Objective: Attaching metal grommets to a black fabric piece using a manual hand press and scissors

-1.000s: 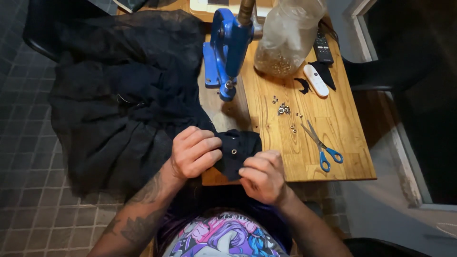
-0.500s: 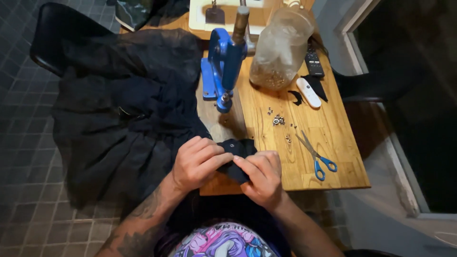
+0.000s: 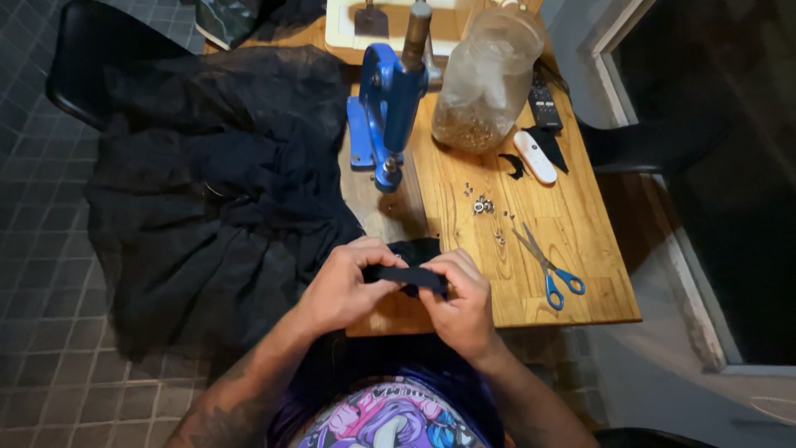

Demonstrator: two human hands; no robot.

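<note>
My left hand (image 3: 344, 286) and my right hand (image 3: 460, 303) together pinch a narrow folded strip of black fabric (image 3: 406, 276) over the near edge of the wooden table (image 3: 572, 241). The strip runs between the fingertips of both hands. It belongs to a large black garment (image 3: 215, 191) that spreads over the table's left side and hangs toward the floor. A blue hand press (image 3: 385, 112) stands upright just beyond my hands.
Small metal eyelets (image 3: 482, 204) lie loose on the table. Blue-handled scissors (image 3: 547, 267) rest at the right. A clear jar (image 3: 485, 83) with metal pieces stands at the back, next to a white remote (image 3: 535, 156) and a black remote (image 3: 543, 104). A black chair (image 3: 91, 50) sits at the left.
The fabric piece has been folded into a narrow strip and lifted slightly between both hands. The eyelet seen in it earlier is hidden. The view has shifted down and closer.
</note>
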